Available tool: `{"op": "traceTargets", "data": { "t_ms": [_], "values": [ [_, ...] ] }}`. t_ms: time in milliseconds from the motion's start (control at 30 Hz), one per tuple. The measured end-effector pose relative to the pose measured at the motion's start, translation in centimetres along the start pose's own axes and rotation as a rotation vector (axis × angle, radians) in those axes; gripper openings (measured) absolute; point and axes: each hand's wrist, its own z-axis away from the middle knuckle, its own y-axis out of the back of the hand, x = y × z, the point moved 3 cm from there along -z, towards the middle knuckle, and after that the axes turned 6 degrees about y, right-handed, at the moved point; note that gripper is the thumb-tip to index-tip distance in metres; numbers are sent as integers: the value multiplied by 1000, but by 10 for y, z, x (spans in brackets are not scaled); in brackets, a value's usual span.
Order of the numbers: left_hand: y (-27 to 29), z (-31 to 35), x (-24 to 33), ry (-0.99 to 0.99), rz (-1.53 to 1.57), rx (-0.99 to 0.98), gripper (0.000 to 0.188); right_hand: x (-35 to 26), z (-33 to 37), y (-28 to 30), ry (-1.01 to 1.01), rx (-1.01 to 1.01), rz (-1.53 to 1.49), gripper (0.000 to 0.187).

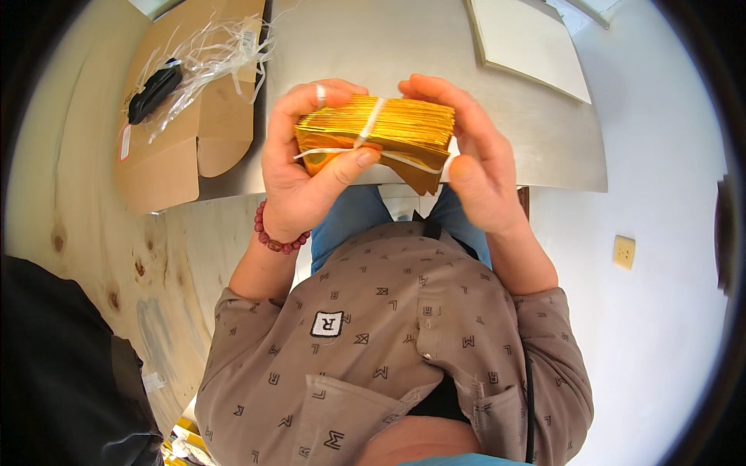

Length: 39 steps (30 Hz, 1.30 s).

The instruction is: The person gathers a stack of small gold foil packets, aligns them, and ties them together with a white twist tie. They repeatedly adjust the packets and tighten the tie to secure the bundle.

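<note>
Got a thick gold stack [412,118] held up over the near edge of the metal table [350,46]; left hand [299,175] has it grasped, thumb pressed near the crossing of the white tie [371,122]; right hand [489,179] is curved round the other end, thumb spread from the fingers, and I honestly can't tell how much it's gripping. My worry is the lower right corner; some leaves splay downward there, so if my left thumb eases off they could fan out and slide toward my lap; the tie looks thin too, so pulling it hard might crease the edges; slippery-looking foil wouldn't help, imo.
</note>
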Motion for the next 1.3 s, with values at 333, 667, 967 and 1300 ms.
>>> {"op": "traceTargets", "data": {
  "t_ms": [333, 667, 967, 1300],
  "values": [
    [-15, -14, -6, 157, -55, 83, 66, 1, -5, -10, -65, 146, 102, 57],
    [-29, -20, -7, -408, -653, 139, 66, 6, -15, -20, -1, 328, -4, 46],
    [-29, -20, -6, -464, -647, 151, 66, -1, -20, -18, 30, 276, 19, 44],
    [-22, -16, -7, -166, -192, 145, 67, -4, -16, -13, 151, 257, 108, 54]
  ]
}}
